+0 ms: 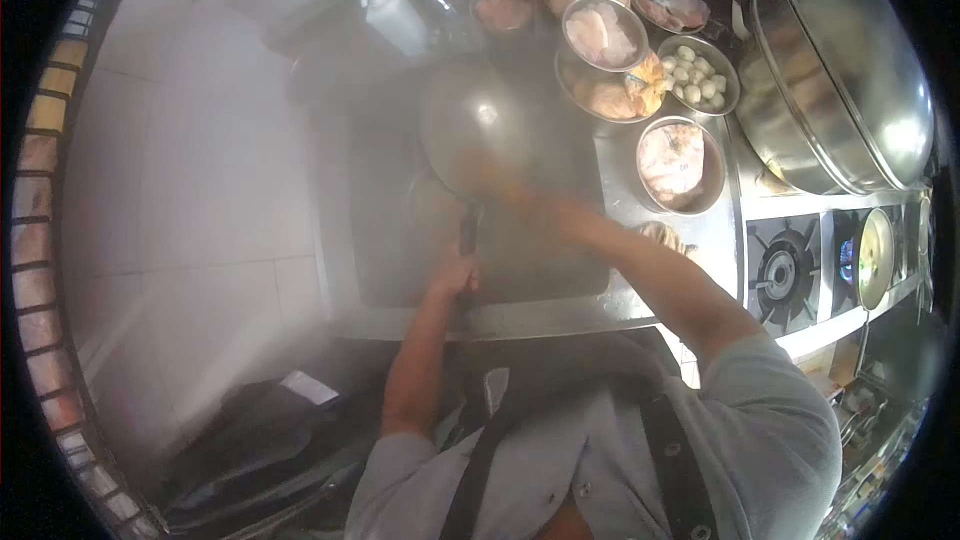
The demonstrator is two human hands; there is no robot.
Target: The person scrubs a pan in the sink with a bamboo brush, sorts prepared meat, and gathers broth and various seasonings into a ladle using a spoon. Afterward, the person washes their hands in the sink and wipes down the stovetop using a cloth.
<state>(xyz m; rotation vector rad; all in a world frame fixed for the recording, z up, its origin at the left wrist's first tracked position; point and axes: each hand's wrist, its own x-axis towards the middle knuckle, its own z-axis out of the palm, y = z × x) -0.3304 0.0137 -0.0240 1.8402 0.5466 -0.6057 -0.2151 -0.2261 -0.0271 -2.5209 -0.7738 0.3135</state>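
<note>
Cntr (560, 317): pan (465, 125) beyond L hand (458, 272)

worn on my head, the camera looks forward and steeply down, my shirt (625, 450) close at bottom centre, my left hand (459, 272) and right hand (492, 178) mid-frame, a white bottle (397, 22) farther off near the top.

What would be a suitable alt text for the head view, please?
A person's left grip holds the dark handle of a round metal pan; the right grip, blurred, is over or beside it. In this hazy view, bowls of food stand at right, near a stove.
</note>
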